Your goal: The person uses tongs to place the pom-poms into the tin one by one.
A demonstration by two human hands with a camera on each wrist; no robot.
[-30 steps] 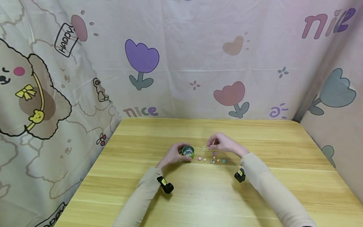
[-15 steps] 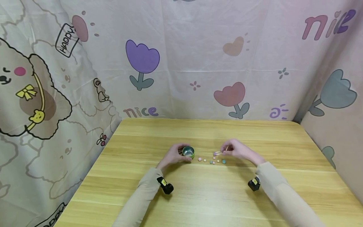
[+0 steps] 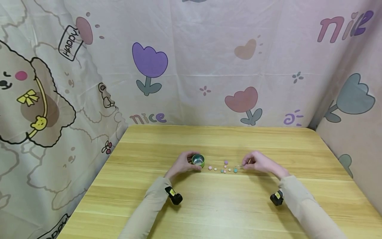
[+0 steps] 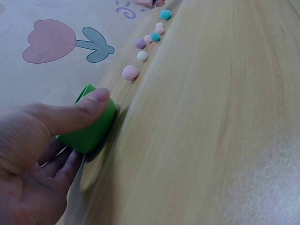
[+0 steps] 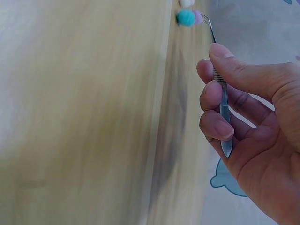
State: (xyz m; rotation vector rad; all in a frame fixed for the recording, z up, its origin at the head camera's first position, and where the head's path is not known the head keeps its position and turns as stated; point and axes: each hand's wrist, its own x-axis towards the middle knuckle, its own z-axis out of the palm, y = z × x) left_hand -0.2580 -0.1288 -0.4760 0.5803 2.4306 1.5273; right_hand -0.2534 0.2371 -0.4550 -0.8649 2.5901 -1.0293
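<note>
Head view: hands (image 3: 182,162) (image 3: 259,162) partly hide green cup (image 3: 202,163) and tweezers (image 3: 240,166).

The head view looks down across the table (image 3: 221,205); both wrist views (nearer) share the larger teal pom-pom (image 5: 186,18).

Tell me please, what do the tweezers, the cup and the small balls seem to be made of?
Tweezers: probably metal, with silvery shine and fine grip ridges.
Cup: perhaps metal, since its inside shines silvery; the smooth green outside could be paint or plastic.
Small balls: likely soft fibre, like pompoms; they look matte, without glints.
</note>
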